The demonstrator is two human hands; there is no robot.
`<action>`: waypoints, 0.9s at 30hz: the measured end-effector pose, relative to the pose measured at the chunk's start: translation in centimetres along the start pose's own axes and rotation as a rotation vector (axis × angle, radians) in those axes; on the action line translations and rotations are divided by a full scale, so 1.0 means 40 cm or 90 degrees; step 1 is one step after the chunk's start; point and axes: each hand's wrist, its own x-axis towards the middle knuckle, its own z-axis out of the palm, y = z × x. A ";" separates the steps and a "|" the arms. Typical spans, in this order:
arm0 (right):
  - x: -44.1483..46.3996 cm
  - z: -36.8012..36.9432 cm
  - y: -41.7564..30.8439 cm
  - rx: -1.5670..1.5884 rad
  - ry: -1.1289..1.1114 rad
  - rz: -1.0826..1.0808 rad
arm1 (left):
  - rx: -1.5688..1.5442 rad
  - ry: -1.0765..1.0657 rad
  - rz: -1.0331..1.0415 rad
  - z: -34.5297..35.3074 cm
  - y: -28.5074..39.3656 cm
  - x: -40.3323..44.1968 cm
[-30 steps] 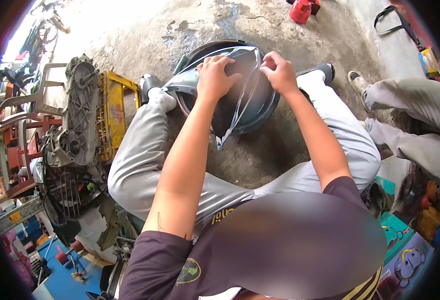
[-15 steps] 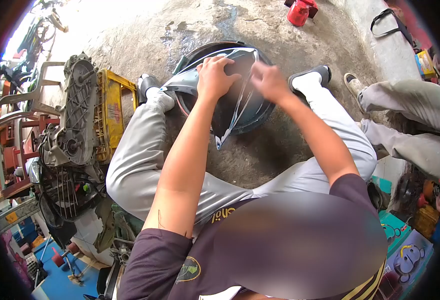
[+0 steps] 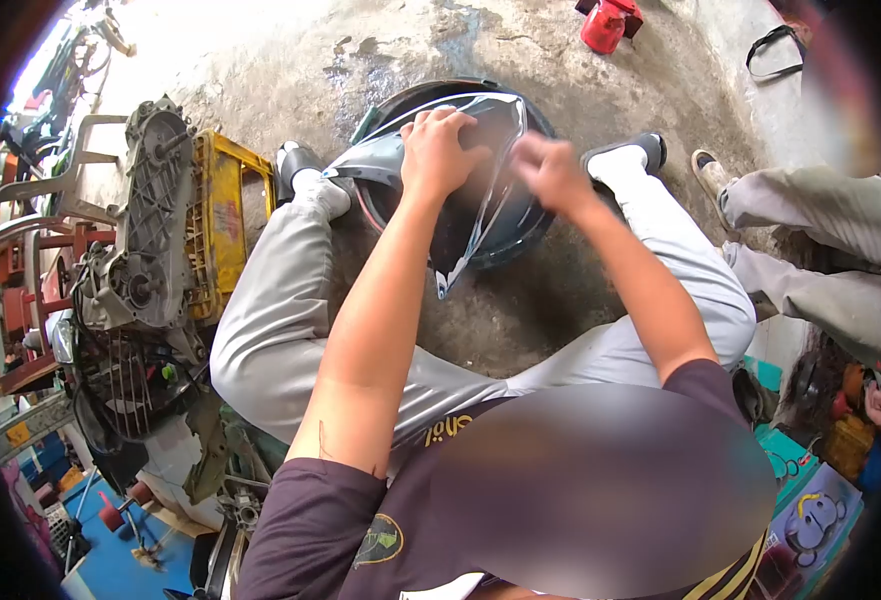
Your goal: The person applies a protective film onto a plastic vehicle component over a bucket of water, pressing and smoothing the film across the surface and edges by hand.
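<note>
A glossy, dark grey body panel point(image 3: 372, 161), apparently a motorcycle fairing, lies across a round black basin point(image 3: 533, 232) on the floor between my legs. It is roughly triangular, with pale reflections along its raised edges and a pointed lower tip. My left hand point(image 3: 440, 152) grips the upper part of the panel, fingers over it and thumb stretched to the right. At the panel's right edge is my right hand point(image 3: 557, 178), its fingers curled together and blurred at the tips. Whatever sits under those fingertips cannot be made out.
A yellow crate point(image 3: 222, 225) and a grey metal engine casing point(image 3: 150, 215) stand beside my left leg. A red container point(image 3: 605, 27) sits on the concrete at the top. To the right are another person's trousered legs point(image 3: 810, 215). Boxes point(image 3: 810, 515) lie at lower right.
My right hand has moved slightly right and down along the panel's edge, its fingers curled more. My left hand keeps its place on the panel.
</note>
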 end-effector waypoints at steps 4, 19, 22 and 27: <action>0.042 0.014 0.197 0.205 0.271 0.167 | -0.010 0.018 0.017 -0.004 0.003 0.000; -0.095 0.063 -0.001 0.362 0.311 0.265 | -0.091 0.046 0.047 -0.008 0.012 -0.001; -0.062 0.058 -0.013 0.368 0.333 0.254 | -0.052 -0.042 0.046 -0.045 0.020 0.014; -0.065 0.050 -0.013 0.431 0.387 0.268 | 0.250 -0.198 -0.004 -0.058 0.100 -0.027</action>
